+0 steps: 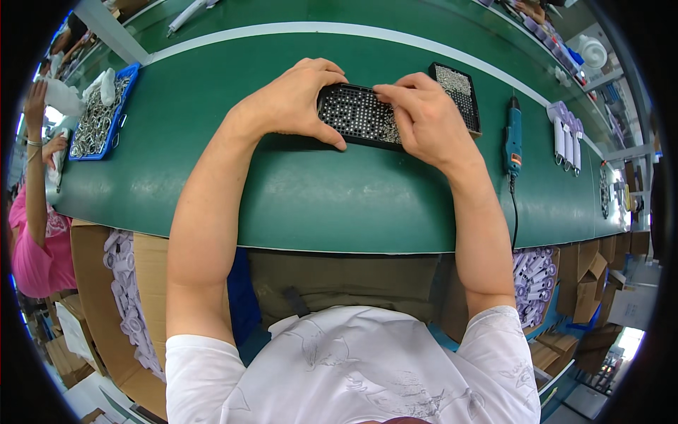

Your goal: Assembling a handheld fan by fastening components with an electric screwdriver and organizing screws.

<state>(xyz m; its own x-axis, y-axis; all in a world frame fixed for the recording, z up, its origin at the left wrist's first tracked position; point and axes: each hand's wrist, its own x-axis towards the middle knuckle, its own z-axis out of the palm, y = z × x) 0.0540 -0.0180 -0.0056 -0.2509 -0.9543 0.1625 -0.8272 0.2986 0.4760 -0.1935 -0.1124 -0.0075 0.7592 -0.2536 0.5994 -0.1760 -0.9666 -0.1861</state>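
Left hand (293, 99) is opened into a wide C, its thumb along the near edge and its fingers at the far edge of a black grid tray (346, 113), gripping that tray by its left end. The tray lies on the green tabletop (339, 205), between the two hands; small silvery pieces sit in many of its holes, and more are loosely heaped toward its right end. Over that end is the right hand (432, 116), mostly curled, with the index finger reaching out across the tray; whether anything is pinched in its fingertips cannot be told. Around them, from the far left, a co-worker in a pink shirt (39, 247) is beside the table, near a blue basket (126, 102) filled with shiny metal parts (95, 127). Below the table edge on the left, an open cardboard box (95, 268) holds lavender plastic parts (127, 283). Just beyond the right hand lies a second black tray (467, 109), partly hidden by it, with silvery pieces (452, 78) heaped at its far end. Farther right, a teal power screwdriver (513, 138) rests with its tip pointing away from the person and its black cord (515, 212) running down over the edge. Rightmost of these, several white and lavender tubes with hooks (568, 145) lie side by side.
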